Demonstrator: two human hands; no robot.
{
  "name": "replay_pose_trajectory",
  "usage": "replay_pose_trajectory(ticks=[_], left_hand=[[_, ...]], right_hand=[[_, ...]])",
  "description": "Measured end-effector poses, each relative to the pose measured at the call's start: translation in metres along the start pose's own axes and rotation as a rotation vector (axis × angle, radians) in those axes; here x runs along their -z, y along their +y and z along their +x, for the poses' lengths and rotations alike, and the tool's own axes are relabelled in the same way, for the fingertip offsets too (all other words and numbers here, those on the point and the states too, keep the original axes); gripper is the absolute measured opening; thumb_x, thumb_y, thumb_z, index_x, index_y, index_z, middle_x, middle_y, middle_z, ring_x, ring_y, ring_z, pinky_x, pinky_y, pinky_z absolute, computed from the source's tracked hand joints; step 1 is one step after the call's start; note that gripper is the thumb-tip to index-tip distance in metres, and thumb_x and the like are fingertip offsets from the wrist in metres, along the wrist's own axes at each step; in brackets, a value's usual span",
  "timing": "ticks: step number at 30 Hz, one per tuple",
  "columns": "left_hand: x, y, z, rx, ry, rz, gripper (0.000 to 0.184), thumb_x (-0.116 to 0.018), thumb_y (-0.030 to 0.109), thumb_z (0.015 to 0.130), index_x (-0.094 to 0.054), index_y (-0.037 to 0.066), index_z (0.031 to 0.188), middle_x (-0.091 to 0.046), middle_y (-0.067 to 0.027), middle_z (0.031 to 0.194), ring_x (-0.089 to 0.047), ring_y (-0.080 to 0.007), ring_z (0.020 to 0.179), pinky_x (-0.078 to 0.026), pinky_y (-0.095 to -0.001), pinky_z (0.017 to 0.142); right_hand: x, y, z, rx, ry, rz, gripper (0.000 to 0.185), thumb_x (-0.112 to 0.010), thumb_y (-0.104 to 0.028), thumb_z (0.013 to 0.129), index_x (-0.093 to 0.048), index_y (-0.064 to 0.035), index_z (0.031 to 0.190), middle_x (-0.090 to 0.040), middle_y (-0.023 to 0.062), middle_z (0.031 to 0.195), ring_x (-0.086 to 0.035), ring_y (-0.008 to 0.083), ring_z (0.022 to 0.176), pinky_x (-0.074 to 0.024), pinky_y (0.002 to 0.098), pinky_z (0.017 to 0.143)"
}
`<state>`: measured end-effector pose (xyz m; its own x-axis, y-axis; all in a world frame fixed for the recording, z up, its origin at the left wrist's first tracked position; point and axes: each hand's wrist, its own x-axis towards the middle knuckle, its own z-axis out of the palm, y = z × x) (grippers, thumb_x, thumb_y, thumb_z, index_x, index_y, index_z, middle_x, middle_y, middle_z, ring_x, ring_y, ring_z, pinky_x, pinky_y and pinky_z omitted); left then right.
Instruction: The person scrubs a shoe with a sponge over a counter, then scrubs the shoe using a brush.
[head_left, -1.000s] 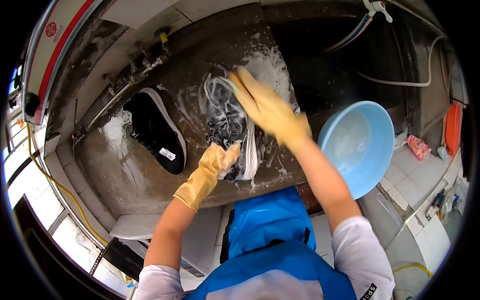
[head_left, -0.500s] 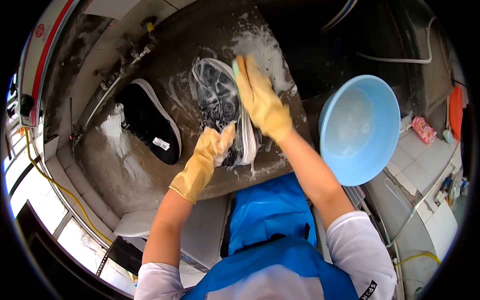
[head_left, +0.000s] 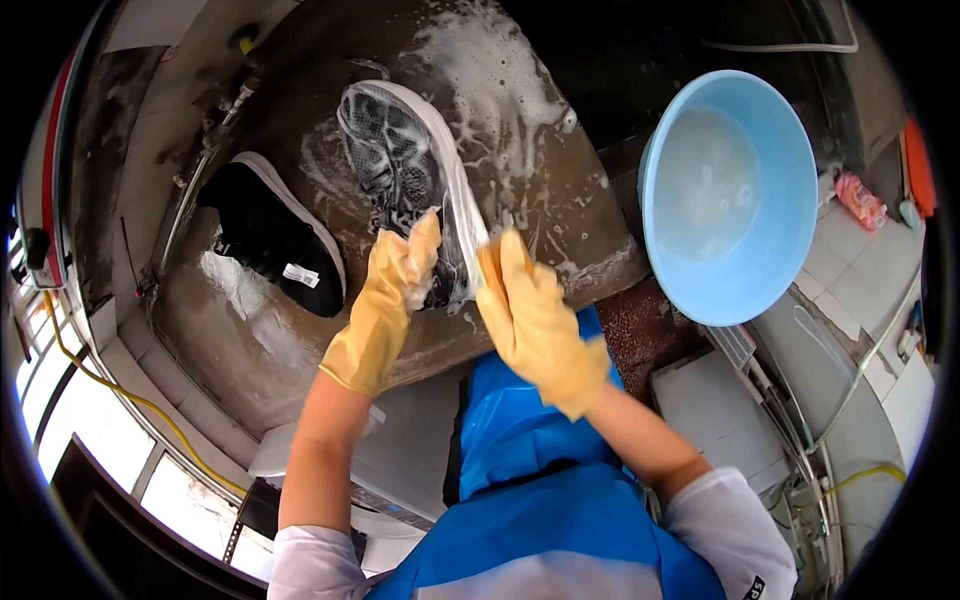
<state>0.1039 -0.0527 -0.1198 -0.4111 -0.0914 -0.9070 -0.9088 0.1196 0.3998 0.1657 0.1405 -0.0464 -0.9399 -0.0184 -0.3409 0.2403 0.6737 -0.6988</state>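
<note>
With the soapy shoe (head_left: 395, 150) as the centre of the clock, its toe points to 11 and its heel to 5. Its dark, mesh-like upper is wrinkled and streaked with white lather; a smooth, pale sole edge curves along its right flank. It lies on the wet, brown-grey counter (head_left: 595, 245), which has a worn, stone-like face.

At 6 o'clock, the left hand (head_left: 388, 300), in a creased yellow rubber glove, keeps a bent-fingered grip on the heel end, with foam on the fingertips. At 4 to 5, the gloved right hand (head_left: 535, 330) lies against the heel side of the sole, its fingers fairly straight and close together. An orange-brown edge shows along them, but one cannot tell what it is or how firm that grip is. The two gloves hide most of the heel.

A bubbly patch of foam (head_left: 490, 75) spreads at 1. Between 8 and 9, near the soapy shoe, lies a black shoe (head_left: 265, 235) with a matt fabric upper and a small white label (head_left: 301, 275). At 3 stands a round, smooth light-blue basin (head_left: 797, 215) of cloudy liquid, with a crumpled pink packet (head_left: 861, 200) beyond it. A metal pipe (head_left: 190, 190) runs along the wall at 9.
</note>
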Motion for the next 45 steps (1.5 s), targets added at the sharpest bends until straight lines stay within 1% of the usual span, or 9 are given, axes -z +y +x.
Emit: replay_pose_trajectory(ticks=[6, 10, 14, 17, 20, 25, 32, 40, 45], left_hand=[[0.012, -0.022, 0.013, -0.197, -0.102, -0.089, 0.035, -0.067, 0.039, 0.1, -0.071, 0.004, 0.103, -0.065, 0.0018, 0.082, -0.052, -0.0074, 0.054, -0.037, -0.0234, 0.044], [0.031, -0.06, 0.063, -0.35, -0.071, -0.309, 0.034, -0.068, 0.037, 0.099, -0.07, 0.005, 0.106, -0.066, 0.0013, 0.082, -0.052, -0.008, 0.053, -0.036, -0.0255, 0.042], [0.043, -0.073, 0.068, 0.021, -1.397, -1.167, 0.061, -0.051, 0.034, 0.106, -0.04, -0.004, 0.153, -0.058, -0.0112, 0.131, -0.062, -0.0177, 0.103, -0.057, -0.024, 0.082], [0.023, -0.038, 0.021, -0.402, -0.146, -0.031, 0.063, -0.05, 0.039, 0.107, -0.04, -0.003, 0.154, -0.056, -0.0112, 0.138, -0.062, -0.0181, 0.109, -0.057, -0.0245, 0.083], [0.032, -0.042, 0.031, -0.097, -0.129, -0.437, 0.043, -0.058, 0.029, 0.103, -0.056, 0.008, 0.141, -0.067, -0.0014, 0.102, -0.064, -0.0111, 0.078, -0.051, -0.0233, 0.059], [0.035, -0.051, 0.04, -0.045, -0.289, -0.892, 0.054, -0.059, 0.03, 0.102, -0.047, 0.007, 0.15, -0.062, -0.0042, 0.125, -0.064, -0.0101, 0.09, -0.053, -0.0227, 0.063], [0.018, -0.06, 0.041, -0.523, 0.146, -0.193, 0.049, -0.055, 0.027, 0.096, -0.059, 0.005, 0.14, -0.068, -0.0005, 0.096, -0.058, -0.0083, 0.062, -0.041, -0.0214, 0.041], [0.045, -0.071, 0.06, -1.055, 0.172, 0.503, 0.044, -0.049, 0.022, 0.105, -0.055, 0.001, 0.144, -0.068, -0.0077, 0.127, -0.07, -0.0206, 0.091, -0.056, -0.0274, 0.078], [0.035, -0.064, 0.053, -0.381, -0.107, -0.73, 0.048, -0.045, 0.013, 0.101, -0.048, -0.003, 0.146, -0.062, -0.0093, 0.134, -0.066, -0.0198, 0.106, -0.058, -0.0292, 0.086]], right_hand=[[-0.002, 0.013, 0.064, 0.44, 0.103, -0.589, 0.054, -0.049, -0.021, 0.106, -0.039, 0.0013, 0.154, -0.059, 0.0303, 0.129, -0.062, 0.0432, 0.105, -0.0525, 0.0506, 0.092], [-0.023, 0.017, -0.042, 0.013, 0.065, 0.167, 0.069, -0.055, -0.04, 0.103, -0.031, -0.0103, 0.161, -0.06, 0.0296, 0.108, -0.065, 0.0493, 0.095, -0.0569, 0.0542, 0.082], [-0.02, 0.016, 0.063, 0.13, 0.101, 0.016, 0.062, -0.052, -0.038, 0.105, -0.036, -0.0105, 0.157, -0.06, 0.0329, 0.108, -0.066, 0.0486, 0.096, -0.0565, 0.0541, 0.081], [-0.022, 0.015, 0.086, 0.25, 0.205, -0.03, 0.06, -0.055, -0.036, 0.104, -0.039, -0.0088, 0.155, -0.06, 0.0308, 0.106, -0.067, 0.0451, 0.092, -0.0564, 0.0538, 0.076], [-0.011, 0.004, -0.032, 0.007, 0.053, 0.056, 0.068, -0.062, -0.033, 0.1, -0.037, -0.007, 0.158, -0.057, 0.0266, 0.109, -0.064, 0.0407, 0.089, -0.0569, 0.0506, 0.074], [-0.021, 0.016, -0.005, 0.235, 0.164, -0.068, 0.063, -0.063, -0.029, 0.099, -0.044, -0.0059, 0.154, -0.058, 0.0242, 0.113, -0.061, 0.0353, 0.084, -0.0574, 0.041, 0.075], [-0.064, 0.037, -0.055, 0.218, 0.231, 0.324, 0.075, -0.071, -0.03, 0.094, -0.039, -0.0044, 0.156, -0.058, 0.0263, 0.109, -0.064, 0.0411, 0.089, -0.0563, 0.0482, 0.081], [-0.024, -0.001, 0.002, 0.023, 0.319, 0.046, 0.068, -0.066, -0.03, 0.097, -0.043, -0.0016, 0.154, -0.061, 0.0215, 0.105, -0.063, 0.0354, 0.082, -0.0562, 0.0398, 0.075], [-0.057, 0.029, -0.048, 0.143, 0.317, 0.185, 0.07, -0.065, -0.028, 0.099, -0.036, -0.0011, 0.157, -0.059, 0.0274, 0.105, -0.062, 0.0434, 0.088, -0.0548, 0.0504, 0.079]])
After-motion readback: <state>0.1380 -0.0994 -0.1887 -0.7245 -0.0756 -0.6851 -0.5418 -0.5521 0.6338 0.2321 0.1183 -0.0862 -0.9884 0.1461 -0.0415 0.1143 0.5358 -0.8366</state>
